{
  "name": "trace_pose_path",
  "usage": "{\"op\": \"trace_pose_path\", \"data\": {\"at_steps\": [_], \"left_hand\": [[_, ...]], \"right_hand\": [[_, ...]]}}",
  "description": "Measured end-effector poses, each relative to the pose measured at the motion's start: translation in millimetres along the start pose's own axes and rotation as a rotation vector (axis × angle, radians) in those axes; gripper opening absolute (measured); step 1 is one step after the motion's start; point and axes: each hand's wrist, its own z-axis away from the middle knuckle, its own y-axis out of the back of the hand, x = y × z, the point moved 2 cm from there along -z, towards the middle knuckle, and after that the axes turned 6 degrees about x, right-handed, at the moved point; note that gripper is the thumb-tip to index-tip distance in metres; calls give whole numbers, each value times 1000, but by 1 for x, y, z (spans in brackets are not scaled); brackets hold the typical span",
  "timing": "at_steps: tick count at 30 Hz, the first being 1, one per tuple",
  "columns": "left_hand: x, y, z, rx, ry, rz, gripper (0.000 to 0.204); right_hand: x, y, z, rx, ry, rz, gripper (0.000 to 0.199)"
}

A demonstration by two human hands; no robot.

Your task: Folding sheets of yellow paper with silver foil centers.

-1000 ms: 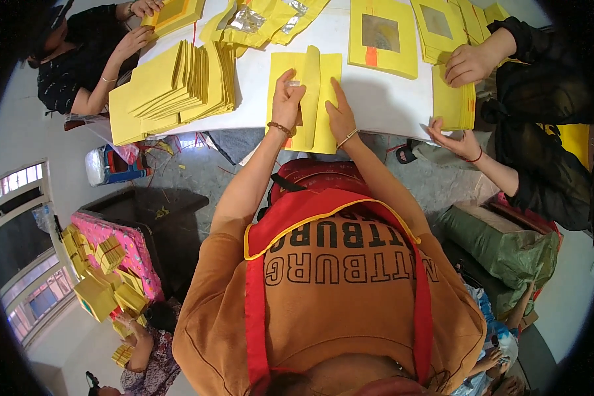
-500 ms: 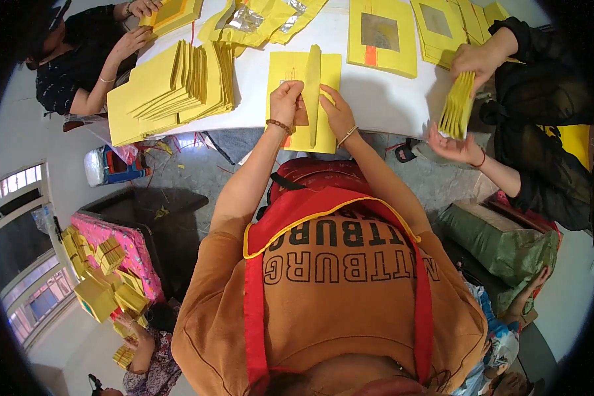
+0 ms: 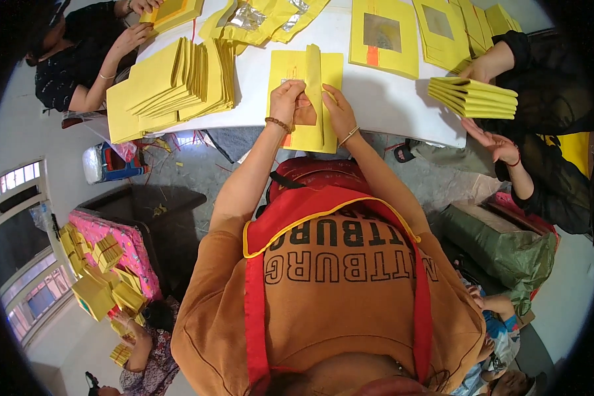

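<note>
A yellow paper sheet [image 3: 305, 79] lies on the white table [image 3: 376, 105] at its near edge, its middle raised into an upright fold. My left hand [image 3: 288, 100] pinches the sheet at the fold's left side. My right hand [image 3: 336, 109] presses on the sheet just right of the fold. A small orange-brown square [image 3: 305, 117] shows between my two hands. Both wrists wear thin bracelets.
A large fanned stack of yellow sheets [image 3: 171, 86] lies at the table's left. Sheets with foil squares [image 3: 384, 34] lie at the back. A person on the right holds a yellow bundle [image 3: 474, 98]; another person [image 3: 86, 59] works at far left. Yellow bundles [image 3: 102, 264] sit on a pink cloth below.
My hands have slid down the sheet toward me and drawn together around the fold. The person on the right has lifted and squared a bundle of yellow sheets.
</note>
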Motion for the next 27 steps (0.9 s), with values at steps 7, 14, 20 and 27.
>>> {"op": "trace_pose_path", "data": {"at_steps": [7, 14, 20, 27], "left_hand": [[-5, 1, -3, -25, 3, 10, 12], [-8, 2, -2, -28, -22, 14, 14], [-5, 1, -2, -24, -4, -37, 13], [-7, 3, -3, -13, -24, -50, 13]], "right_hand": [[2, -1, -1, -2, 14, 0, 34], [1, -1, 1, -10, -18, -19, 32], [1, -2, -1, -21, -5, -64, 35], [-8, -1, 1, -4, -91, -196, 41]]}}
